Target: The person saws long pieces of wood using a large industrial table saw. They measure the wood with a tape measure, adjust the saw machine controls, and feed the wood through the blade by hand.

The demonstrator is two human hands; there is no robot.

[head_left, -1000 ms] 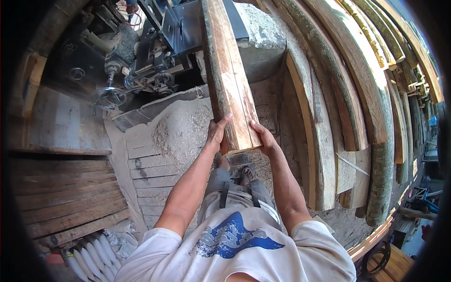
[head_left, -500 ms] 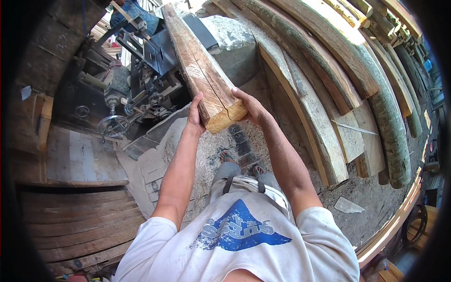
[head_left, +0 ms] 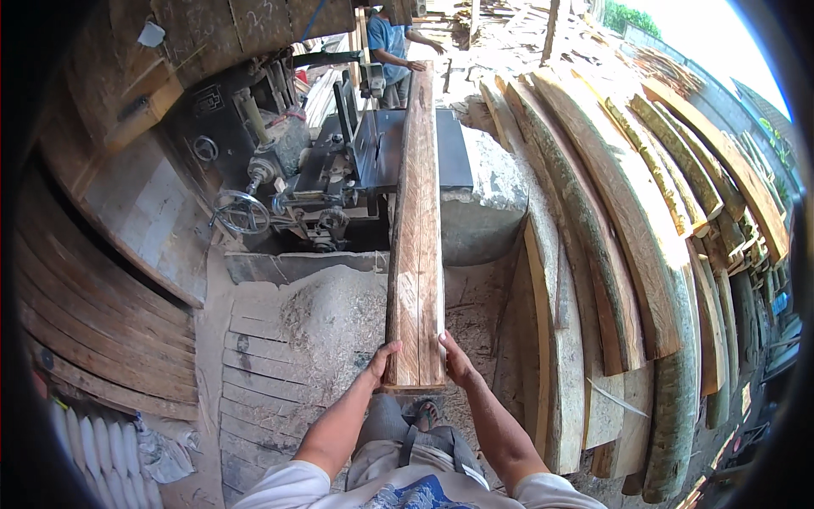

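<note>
A long, thick wooden plank (head_left: 418,254) reaches from my body out over the dark metal table (head_left: 455,161) of a sawmill machine. Its near end is gripped from both sides: my left hand (head_left: 381,363) presses on the left edge, and my right hand (head_left: 457,358) on the right edge. A crack runs lengthwise along the upper face. At the far end, a co-worker in a blue shirt (head_left: 387,41) has one hand (head_left: 416,65) on or beside the plank. How firmly that hand holds cannot be made out.
Left of the plank stand the machine's handwheel (head_left: 243,212) and metal parts. A sawdust pile (head_left: 335,318) covers the floor below. Several rough timbers (head_left: 585,220) lie stacked along the right. Stacked boards (head_left: 102,314) and white sacks (head_left: 106,450) are at the left.
The plank has swung from a leftward slant to nearly straight ahead, and its near end now lies lower in view. My view has risen, revealing the co-worker at the far end.
</note>
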